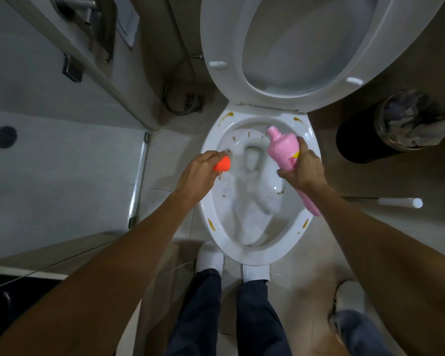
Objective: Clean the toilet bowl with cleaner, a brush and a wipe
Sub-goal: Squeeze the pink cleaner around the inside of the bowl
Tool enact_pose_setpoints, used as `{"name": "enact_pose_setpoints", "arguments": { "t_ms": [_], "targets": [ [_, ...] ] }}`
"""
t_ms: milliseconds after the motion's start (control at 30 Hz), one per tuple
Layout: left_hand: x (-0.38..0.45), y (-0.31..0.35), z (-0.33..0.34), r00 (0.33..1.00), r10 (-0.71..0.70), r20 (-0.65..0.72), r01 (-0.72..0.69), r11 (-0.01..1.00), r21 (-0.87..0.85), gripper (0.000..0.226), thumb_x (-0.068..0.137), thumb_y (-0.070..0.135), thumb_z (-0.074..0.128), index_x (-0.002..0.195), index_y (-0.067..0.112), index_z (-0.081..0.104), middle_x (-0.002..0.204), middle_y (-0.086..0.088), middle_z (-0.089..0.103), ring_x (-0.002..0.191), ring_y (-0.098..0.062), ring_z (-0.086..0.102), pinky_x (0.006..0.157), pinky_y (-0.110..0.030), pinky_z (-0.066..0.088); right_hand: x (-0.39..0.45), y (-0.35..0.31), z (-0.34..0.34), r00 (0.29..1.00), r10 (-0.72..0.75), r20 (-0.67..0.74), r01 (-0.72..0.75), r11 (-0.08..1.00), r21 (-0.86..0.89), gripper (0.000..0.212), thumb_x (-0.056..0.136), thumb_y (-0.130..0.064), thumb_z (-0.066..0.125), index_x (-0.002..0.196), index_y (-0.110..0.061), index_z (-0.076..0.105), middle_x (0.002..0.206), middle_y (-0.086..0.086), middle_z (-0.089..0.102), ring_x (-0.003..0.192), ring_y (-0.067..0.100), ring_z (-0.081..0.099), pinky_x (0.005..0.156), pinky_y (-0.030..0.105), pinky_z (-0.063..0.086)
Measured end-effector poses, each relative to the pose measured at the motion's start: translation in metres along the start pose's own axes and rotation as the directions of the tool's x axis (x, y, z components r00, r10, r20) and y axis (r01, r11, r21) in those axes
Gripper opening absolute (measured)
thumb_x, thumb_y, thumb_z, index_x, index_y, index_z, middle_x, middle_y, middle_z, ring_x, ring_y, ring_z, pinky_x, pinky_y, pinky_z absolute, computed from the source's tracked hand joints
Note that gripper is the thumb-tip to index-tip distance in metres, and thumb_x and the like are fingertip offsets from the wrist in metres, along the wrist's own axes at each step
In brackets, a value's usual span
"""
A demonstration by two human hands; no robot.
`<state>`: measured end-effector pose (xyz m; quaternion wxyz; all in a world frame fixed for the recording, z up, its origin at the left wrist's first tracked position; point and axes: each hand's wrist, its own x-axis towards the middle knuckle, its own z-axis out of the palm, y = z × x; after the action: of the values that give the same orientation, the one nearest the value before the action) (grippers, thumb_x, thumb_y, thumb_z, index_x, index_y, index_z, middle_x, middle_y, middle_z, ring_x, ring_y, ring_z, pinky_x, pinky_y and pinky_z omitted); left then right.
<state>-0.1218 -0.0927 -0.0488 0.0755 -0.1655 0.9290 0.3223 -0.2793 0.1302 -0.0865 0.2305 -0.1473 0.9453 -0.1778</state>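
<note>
— Toilet bowl (257,249) sits mid-scene on the floor, seat (224,42) raised at the far side, brown smears around its rim.
— And the hands?
— Right hand (305,167) wraps its fingers round the pink cleaner bottle (283,147), open nozzle tilted over the bowl's right rim. Left hand (203,170) pinches the orange cap (222,164) over the left rim.
— Anything else?
— White brush handle (400,202) right of the bowl, black bin (370,140) beyond.

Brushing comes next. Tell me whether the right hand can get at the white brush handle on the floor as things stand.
Probably not yet. The right hand grips the pink cleaner bottle over the toilet bowl, so its fingers are taken. The white brush handle lies in the open to its right with nothing across it; with the bottle put down, it looks reachable.
</note>
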Motion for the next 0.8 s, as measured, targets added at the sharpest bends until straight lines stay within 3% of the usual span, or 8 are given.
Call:
{"name": "enact_pose_setpoints", "arguments": {
  "t_ms": [200,300,433,667,800],
  "targets": [
    [0.019,0.011,-0.020,0.995,0.067,-0.071,-0.068,0.998,-0.014,0.051,0.085,0.003,0.067,0.134,0.007,0.053,0.126,-0.012,0.059,0.113,-0.031,0.054,0.094,-0.023,0.036,-0.022,-0.018,0.022,0.995,-0.099,0.005,0.098,0.990,0.105,0.097,0.066,-0.027,0.080,0.147,-0.012,0.027,0.121,0.017,0.058,0.100,0.038,0.060,0.081,0.035,0.046],
    [0.025,0.024,-0.031,0.988,0.131,-0.087,-0.136,0.989,-0.058,0.049,0.083,0.004,0.069,0.130,0.005,0.056,0.126,-0.013,0.059,0.114,-0.030,0.055,0.093,-0.018,0.033,-0.038,-0.024,0.029,0.994,-0.109,-0.019,0.111,0.968,0.224,0.099,0.062,-0.036,0.071,0.147,-0.014,0.028,0.122,0.016,0.057,0.102,0.038,0.058,0.085,0.042,0.051],
    [0.028,0.033,-0.042,0.983,0.182,0.008,-0.181,0.980,-0.077,0.048,0.080,0.004,0.072,0.126,0.004,0.059,0.121,-0.013,0.062,0.107,-0.028,0.058,0.086,-0.010,0.031,-0.057,-0.027,0.037,0.982,-0.164,-0.089,0.183,0.942,0.282,0.096,0.066,-0.030,0.069,0.149,-0.011,0.026,0.120,0.021,0.058,0.101,0.042,0.058,0.083,0.048,0.051],
    [0.015,0.038,-0.047,0.968,0.202,0.150,-0.196,0.979,-0.055,0.050,0.077,0.005,0.075,0.125,0.009,0.062,0.120,-0.008,0.063,0.107,-0.024,0.058,0.089,-0.020,0.037,-0.075,-0.032,0.046,0.953,-0.296,-0.065,0.303,0.924,0.232,0.102,0.069,-0.029,0.078,0.152,-0.013,0.021,0.107,0.016,0.060,0.089,0.033,0.058,0.074,0.046,0.051],
    [0.003,0.041,-0.047,0.932,0.244,0.268,-0.252,0.968,-0.006,0.049,0.073,-0.005,0.072,0.119,0.011,0.065,0.116,-0.006,0.064,0.106,-0.026,0.058,0.092,-0.035,0.045,-0.089,-0.034,0.049,0.939,-0.339,-0.053,0.340,0.902,0.264,0.103,0.069,-0.036,0.076,0.152,-0.013,0.019,0.109,0.013,0.059,0.090,0.031,0.058,0.072,0.047,0.051]
  ]
}}
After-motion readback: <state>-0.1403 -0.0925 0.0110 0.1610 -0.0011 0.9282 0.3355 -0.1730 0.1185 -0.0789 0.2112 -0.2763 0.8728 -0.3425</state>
